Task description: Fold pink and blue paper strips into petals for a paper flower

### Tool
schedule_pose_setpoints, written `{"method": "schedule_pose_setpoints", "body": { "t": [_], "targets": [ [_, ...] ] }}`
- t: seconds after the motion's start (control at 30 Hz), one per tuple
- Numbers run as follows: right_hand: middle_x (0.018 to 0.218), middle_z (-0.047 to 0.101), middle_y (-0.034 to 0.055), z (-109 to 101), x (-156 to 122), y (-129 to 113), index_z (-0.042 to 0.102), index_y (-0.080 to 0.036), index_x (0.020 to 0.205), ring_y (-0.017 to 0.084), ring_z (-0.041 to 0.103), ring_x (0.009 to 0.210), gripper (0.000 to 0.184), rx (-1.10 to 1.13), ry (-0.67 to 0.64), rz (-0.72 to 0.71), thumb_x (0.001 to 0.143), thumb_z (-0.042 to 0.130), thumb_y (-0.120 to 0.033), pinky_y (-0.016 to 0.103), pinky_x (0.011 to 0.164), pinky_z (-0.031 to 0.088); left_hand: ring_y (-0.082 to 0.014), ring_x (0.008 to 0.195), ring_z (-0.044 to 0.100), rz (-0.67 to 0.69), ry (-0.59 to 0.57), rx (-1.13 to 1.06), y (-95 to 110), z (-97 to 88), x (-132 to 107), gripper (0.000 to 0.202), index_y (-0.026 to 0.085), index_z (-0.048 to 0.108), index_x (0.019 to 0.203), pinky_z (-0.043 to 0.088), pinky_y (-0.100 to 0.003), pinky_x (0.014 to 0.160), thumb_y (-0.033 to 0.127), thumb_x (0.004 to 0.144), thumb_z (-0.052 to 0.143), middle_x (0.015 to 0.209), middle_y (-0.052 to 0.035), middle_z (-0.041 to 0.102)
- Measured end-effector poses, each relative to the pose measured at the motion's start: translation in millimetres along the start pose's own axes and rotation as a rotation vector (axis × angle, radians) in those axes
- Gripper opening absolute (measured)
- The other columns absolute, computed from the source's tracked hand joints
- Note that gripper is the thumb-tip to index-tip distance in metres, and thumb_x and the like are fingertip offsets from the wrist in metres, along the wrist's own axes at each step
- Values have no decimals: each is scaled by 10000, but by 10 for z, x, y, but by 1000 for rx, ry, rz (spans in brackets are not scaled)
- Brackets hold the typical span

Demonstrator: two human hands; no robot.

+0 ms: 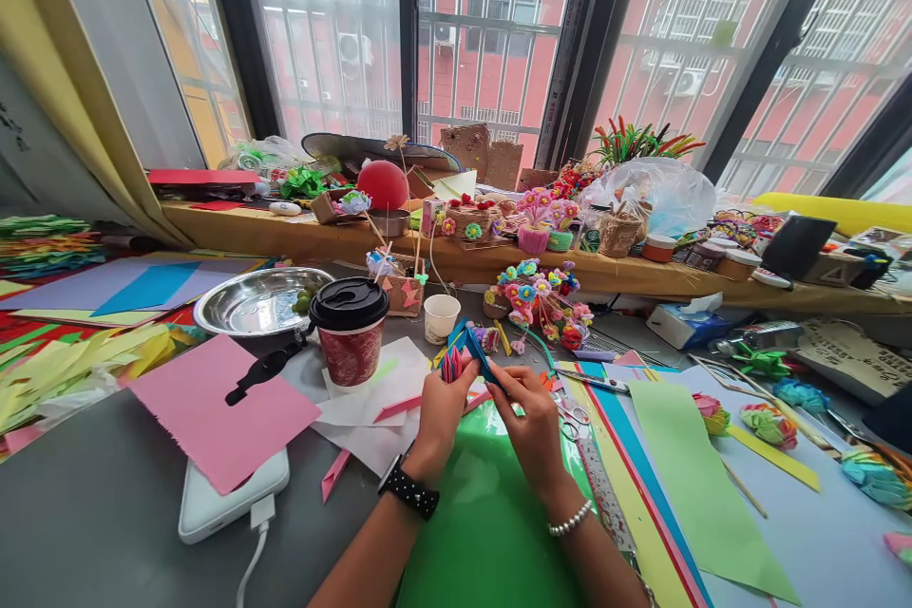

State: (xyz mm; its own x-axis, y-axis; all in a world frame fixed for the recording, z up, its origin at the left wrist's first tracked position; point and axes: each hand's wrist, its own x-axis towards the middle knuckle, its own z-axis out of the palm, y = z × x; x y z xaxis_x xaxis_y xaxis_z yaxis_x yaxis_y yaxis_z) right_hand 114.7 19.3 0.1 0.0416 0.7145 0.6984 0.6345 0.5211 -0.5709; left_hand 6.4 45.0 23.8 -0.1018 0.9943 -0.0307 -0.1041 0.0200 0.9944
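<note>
Now, the blue folded paper (481, 353): up between the two hands, its long axis slanting from upper left down to lower right, low end toward the right palm.
Right hand (533, 413): the nearer one to that low end — fingers pinched narrow on the blue paper.
Left hand (440, 410): curled round a pink folded bundle (451, 365), fingertips right by the blue edge; whether they press it, I can't tell.
Pink and blue: side by side, the pink just left, its folded ends up.
Glossy green surface (477, 503): beneath hands and forearms.
Right of the green: scissors (574, 414), a ruler (602, 486), then a light-green sheet (702, 484).
Left of it: a black-lidded coffee cup (349, 347) — and a pink sheet (222, 404) draped over a white power bank (214, 505).
Beyond: a paper cup (442, 318) and crocheted flowers (538, 294).
</note>
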Motion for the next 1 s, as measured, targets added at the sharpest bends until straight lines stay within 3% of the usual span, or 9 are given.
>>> {"method": "schedule_pose_setpoints", "body": {
  "t": [0.3, 0.6, 0.73, 0.87, 1.0],
  "targets": [
    [861, 582, 102, 73, -45, 56, 538, -183, 1135, 169, 568, 740, 315, -316, 46, -264, 844, 418, -210, 280, 636, 496, -35, 269, 217, -84, -41, -54, 2, 7, -15, 312, 169, 410, 475, 149, -180, 302, 397, 613, 572, 284, 105, 235],
    [838, 587, 108, 38, -27, 101, 539, -200, 1136, 182, 563, 736, 345, -429, 48, -295, 851, 353, -140, 310, 629, 501, -34, 264, 243, -89, -166, -37, 22, -9, -9, 457, 187, 296, 353, 172, -183, 298, 456, 604, 568, 262, 81, 234],
    [841, 591, 108, 35, -23, 48, 556, -199, 1113, 184, 561, 752, 335, -415, 53, -292, 849, 357, -144, 309, 637, 498, -27, 265, 224, -81, -114, -26, 19, -6, 0, 496, 183, 296, 352, 165, -186, 300, 517, 576, 587, 261, 85, 233],
    [868, 602, 106, 27, -15, -2, 594, -186, 1055, 184, 567, 760, 281, -241, -4, -178, 836, 420, -221, 310, 647, 491, -30, 271, 217, -70, -45, -42, 0, -16, 28, 439, 170, 387, 437, 149, -184, 301, 531, 541, 614, 274, 102, 243],
    [861, 629, 83, -21, 36, 1, 622, -174, 943, 181, 593, 783, 267, 218, -27, 181, 811, 457, -338, 290, 640, 495, -31, 280, 212, -62, -43, -65, 15, -16, 27, 411, 150, 475, 529, 153, -183, 311, 530, 523, 631, 286, 116, 236]
  ]
}}
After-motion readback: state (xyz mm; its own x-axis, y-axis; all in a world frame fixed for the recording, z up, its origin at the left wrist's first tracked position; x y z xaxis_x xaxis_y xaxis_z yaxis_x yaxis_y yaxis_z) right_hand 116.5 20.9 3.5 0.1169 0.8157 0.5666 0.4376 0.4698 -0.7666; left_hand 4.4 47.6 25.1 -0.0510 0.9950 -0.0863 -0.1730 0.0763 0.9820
